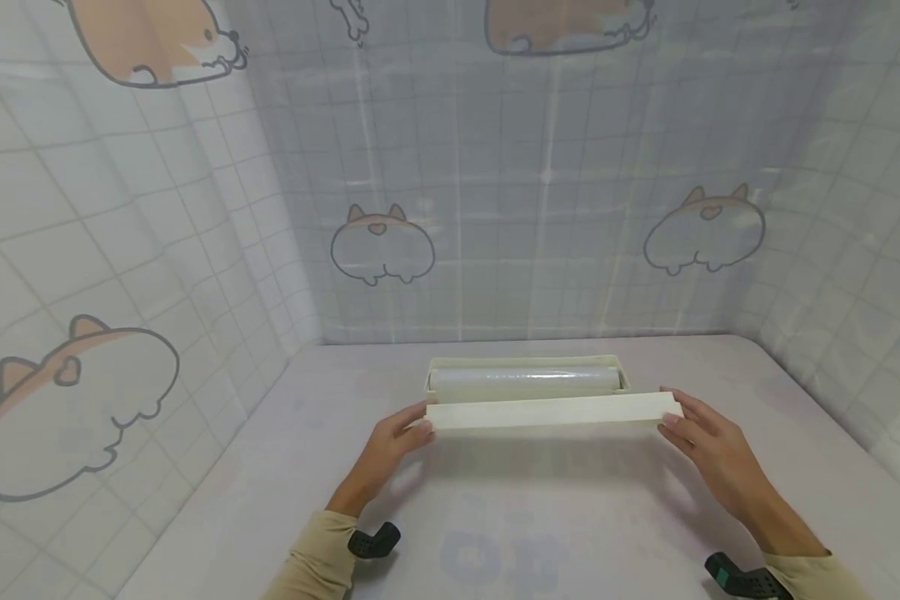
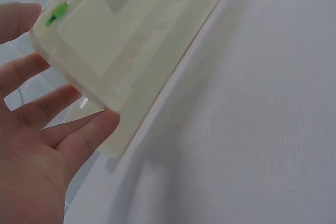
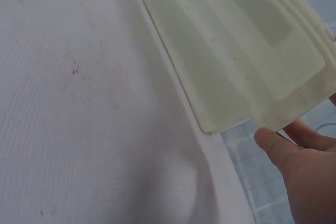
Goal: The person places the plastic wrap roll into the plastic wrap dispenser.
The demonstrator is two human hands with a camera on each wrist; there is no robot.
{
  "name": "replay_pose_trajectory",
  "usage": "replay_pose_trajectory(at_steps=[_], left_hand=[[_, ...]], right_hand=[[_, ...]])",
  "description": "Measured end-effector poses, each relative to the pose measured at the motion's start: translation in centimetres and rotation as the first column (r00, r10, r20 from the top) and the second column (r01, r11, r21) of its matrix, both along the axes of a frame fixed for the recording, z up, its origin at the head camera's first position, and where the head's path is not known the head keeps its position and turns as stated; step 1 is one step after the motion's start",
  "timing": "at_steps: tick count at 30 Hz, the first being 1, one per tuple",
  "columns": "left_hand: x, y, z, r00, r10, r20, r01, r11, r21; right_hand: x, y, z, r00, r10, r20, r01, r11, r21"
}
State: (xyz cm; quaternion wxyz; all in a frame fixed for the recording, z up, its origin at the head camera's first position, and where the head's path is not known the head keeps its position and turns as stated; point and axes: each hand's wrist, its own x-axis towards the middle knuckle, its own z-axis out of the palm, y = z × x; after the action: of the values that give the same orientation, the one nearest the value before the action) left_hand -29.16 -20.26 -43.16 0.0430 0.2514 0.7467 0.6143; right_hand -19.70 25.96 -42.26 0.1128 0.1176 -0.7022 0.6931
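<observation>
In the head view a long cream lid (image 1: 547, 411) is held level by its two ends, just in front of a cream box (image 1: 521, 362). Inside that box lies a roll of clear plastic wrap (image 1: 525, 378). My left hand (image 1: 387, 450) pinches the lid's left end between thumb and fingers. At the other end my right hand (image 1: 712, 450) grips the lid in the same way. The left wrist view shows the lid's recessed underside (image 2: 110, 35) with a small green piece (image 2: 56, 14) near its end. Some fingers of the right hand (image 3: 310, 166) are cut off in the right wrist view.
A pale, whitish table surface (image 1: 330, 383) lies under the box, with faint bluish marks near its front. Tiled-pattern curtains (image 1: 495, 283) with cartoon dogs stand behind and on both sides. A dark strap device (image 1: 375, 541) sits on each wrist.
</observation>
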Motion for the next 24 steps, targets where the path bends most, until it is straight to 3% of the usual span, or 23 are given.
replay_pose_trajectory(at_steps=[3,12,24], left_hand=[[0.03,0.18,0.07,1.000,0.006,-0.009,-0.006,1.000,0.013],[-0.09,0.47,-0.12,0.995,0.094,-0.044,-0.096,0.995,-0.042],[-0.41,0.55,0.83,0.988,0.130,-0.082,-0.131,0.991,-0.009]], right_hand=[[0.00,-0.11,-0.03,1.000,-0.017,-0.009,0.017,0.999,0.030],[0.20,-0.55,0.28,0.996,-0.085,0.008,0.083,0.985,0.152],[0.14,-0.66,0.85,0.990,-0.083,-0.109,0.104,0.975,0.197]])
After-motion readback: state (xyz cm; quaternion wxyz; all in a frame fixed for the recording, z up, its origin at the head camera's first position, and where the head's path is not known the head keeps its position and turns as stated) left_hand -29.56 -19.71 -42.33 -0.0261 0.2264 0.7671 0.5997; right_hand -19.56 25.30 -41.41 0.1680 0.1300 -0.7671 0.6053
